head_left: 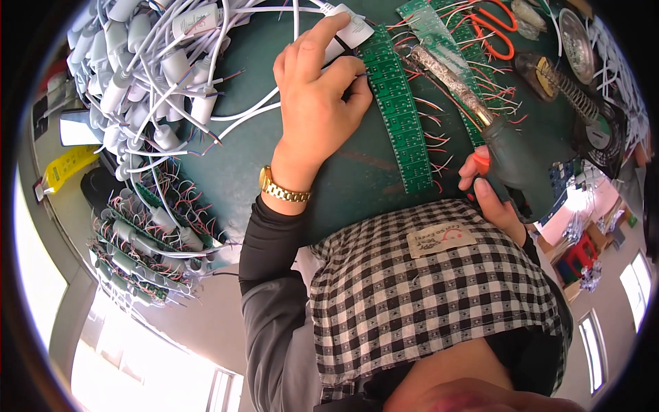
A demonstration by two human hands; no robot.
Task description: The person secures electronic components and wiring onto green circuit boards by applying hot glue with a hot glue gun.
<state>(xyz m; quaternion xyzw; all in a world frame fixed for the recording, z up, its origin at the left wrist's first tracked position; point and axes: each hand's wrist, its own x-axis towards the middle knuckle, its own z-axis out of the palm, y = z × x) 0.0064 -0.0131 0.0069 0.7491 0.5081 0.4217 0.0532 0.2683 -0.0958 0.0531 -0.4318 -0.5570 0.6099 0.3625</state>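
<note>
My left hand (319, 89), with a gold watch (285, 187) at the wrist, has its thumb and index finger pinched at the left edge of a green circuit board strip (401, 123). What sits in the pinch is too small to make out. Just beyond the fingers lies a white plug housing (351, 29) on a cable. My right hand (489, 189) is closed round the dark handle of a soldering iron (508, 154). The iron's crusted metal barrel slants up and left, its tip end close to the strip's upper right side. Red and white wires stick out from the strip.
More wired board strips (439, 34) lie right of the first. Orange-handled scissors (498, 27), a soldering iron stand (573, 96) and a round metal dish (576, 44) are at the far right. White cables with housings (127, 62) heap up at left, above stacked wired boards (137, 254).
</note>
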